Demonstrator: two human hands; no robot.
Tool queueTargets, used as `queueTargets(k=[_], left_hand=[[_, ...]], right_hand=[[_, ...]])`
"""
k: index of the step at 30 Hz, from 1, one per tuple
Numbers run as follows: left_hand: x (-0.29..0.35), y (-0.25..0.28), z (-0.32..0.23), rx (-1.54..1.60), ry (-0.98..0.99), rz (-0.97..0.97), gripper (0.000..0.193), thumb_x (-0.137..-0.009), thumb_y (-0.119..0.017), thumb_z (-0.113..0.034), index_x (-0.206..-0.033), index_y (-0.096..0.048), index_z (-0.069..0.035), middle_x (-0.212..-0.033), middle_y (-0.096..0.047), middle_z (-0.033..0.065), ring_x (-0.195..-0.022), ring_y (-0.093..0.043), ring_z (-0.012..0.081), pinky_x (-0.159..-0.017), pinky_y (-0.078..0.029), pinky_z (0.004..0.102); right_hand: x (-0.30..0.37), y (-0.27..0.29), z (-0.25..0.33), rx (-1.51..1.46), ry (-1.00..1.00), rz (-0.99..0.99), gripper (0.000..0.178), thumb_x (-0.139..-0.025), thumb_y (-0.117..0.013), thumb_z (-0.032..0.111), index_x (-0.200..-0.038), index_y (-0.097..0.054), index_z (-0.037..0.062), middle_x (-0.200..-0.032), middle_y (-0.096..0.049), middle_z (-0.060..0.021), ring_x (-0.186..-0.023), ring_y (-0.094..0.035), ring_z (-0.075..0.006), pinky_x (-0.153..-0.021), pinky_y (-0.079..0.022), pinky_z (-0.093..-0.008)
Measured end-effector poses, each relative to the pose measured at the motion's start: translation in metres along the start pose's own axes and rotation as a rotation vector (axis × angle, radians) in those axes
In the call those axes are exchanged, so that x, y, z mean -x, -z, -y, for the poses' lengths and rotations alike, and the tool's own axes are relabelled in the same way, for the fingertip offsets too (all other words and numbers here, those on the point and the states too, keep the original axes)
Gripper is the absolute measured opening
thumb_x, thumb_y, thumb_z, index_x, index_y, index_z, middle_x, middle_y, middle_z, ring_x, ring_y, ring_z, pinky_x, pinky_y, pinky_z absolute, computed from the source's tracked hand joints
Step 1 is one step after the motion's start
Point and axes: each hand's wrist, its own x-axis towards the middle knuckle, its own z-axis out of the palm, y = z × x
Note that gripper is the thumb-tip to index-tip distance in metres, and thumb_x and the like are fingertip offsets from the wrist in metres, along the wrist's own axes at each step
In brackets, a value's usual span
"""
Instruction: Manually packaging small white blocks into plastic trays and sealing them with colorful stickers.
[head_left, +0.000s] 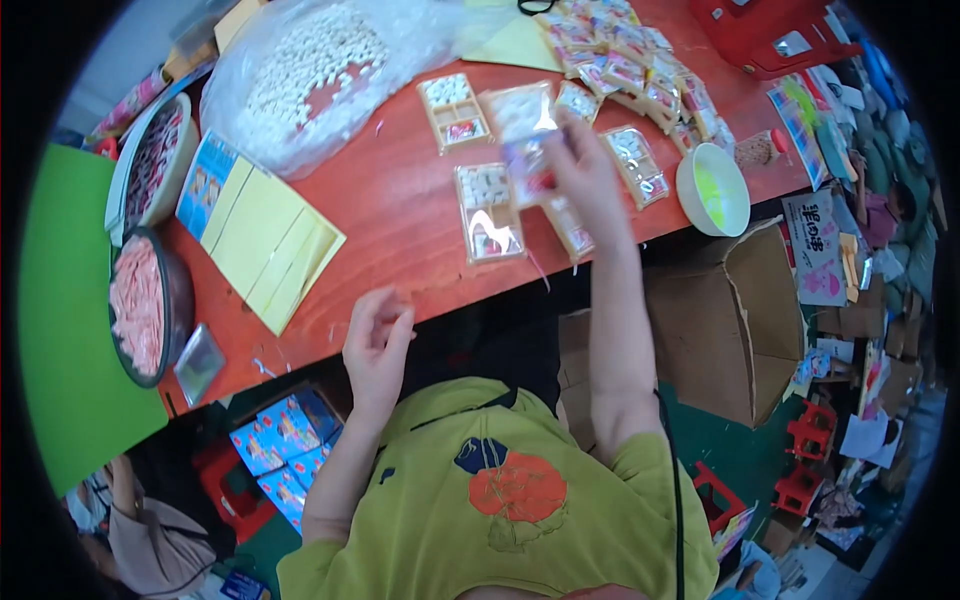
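Observation:
My right hand [585,165], smeared by motion, reaches over the red table. Its fingers close on a blurred, shiny clear packet [528,165] with purplish and red colours. Around it lie shallow compartment trays: one with white pieces and a small coloured sachet [455,110], a shiny one with white pieces [488,210], another [635,165] right of the hand, and one [568,228] partly under my wrist. A tray of white pieces [520,108] sits just behind the packet. My left hand [378,330] hovers by the front edge, fingers loosely bent, thumb apart, nothing visible in it.
A plastic bag of white pieces [300,90] spreads at back left. Yellow card sheets [270,235], a dark tub of pink sachets [150,310] and an oval basin [165,160] stand left. Filled packs [630,60] pile at back right, near a bowl [712,190]. A cardboard box [720,320] stands below.

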Motion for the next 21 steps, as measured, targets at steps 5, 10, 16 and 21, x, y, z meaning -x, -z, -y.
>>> queueTargets(k=[5, 10, 16, 21], left_hand=[[0.006, 0.020, 0.009, -0.143, 0.050, -0.009, 0.019, -0.095, -0.058, 0.000, -0.114, -0.061, 0.000, -0.107, -0.062, 0.0060, -0.091, -0.065, 0.0130, -0.070, -0.051, 0.0234], [0.000, 0.029, 0.012, -0.173, 0.102, -0.097, 0.016, -0.096, -0.058, 0.000, -0.111, -0.062, 0.001, -0.105, -0.062, 0.0051, -0.088, -0.064, 0.0108, -0.072, -0.051, 0.0229], [-0.017, -0.002, -0.005, -0.513, -0.137, -0.043, 0.011, -0.090, -0.064, 0.002, -0.100, -0.065, 0.001, -0.102, -0.063, 0.0094, -0.090, -0.064, 0.0160, -0.075, -0.051, 0.0264], [-0.060, -0.046, -0.004, -0.763, -0.644, 0.194, 0.029, -0.077, -0.072, -0.004, -0.105, -0.065, -0.001, -0.113, -0.060, 0.0161, -0.110, -0.056, 0.0374, -0.093, -0.044, 0.0481]], right_hand=[[-0.130, 0.108, -0.031, 0.315, 0.013, -0.498, 0.049, -0.092, -0.059, 0.016, -0.134, -0.045, -0.0036, -0.107, -0.064, -0.0158, -0.088, -0.063, -0.0167, -0.072, -0.052, -0.0295], [-0.228, 0.216, -0.087, 0.677, 0.056, -0.615, 0.039, -0.082, -0.062, 0.018, -0.112, -0.062, -0.0067, -0.105, -0.068, -0.0239, -0.097, -0.067, -0.0344, -0.085, -0.053, -0.0420], [-0.246, 0.188, -0.068, 1.397, -0.246, -0.359, 0.047, -0.086, -0.060, 0.027, -0.128, -0.061, 0.0053, -0.127, -0.059, -0.0260, -0.121, -0.056, -0.0380, -0.101, -0.046, -0.0449], [-0.197, 0.175, -0.063, 1.343, 0.242, -0.484, 0.041, -0.091, -0.061, 0.027, -0.127, -0.062, 0.0068, -0.128, -0.060, -0.0189, -0.124, -0.053, -0.0350, -0.101, -0.045, -0.0437]])
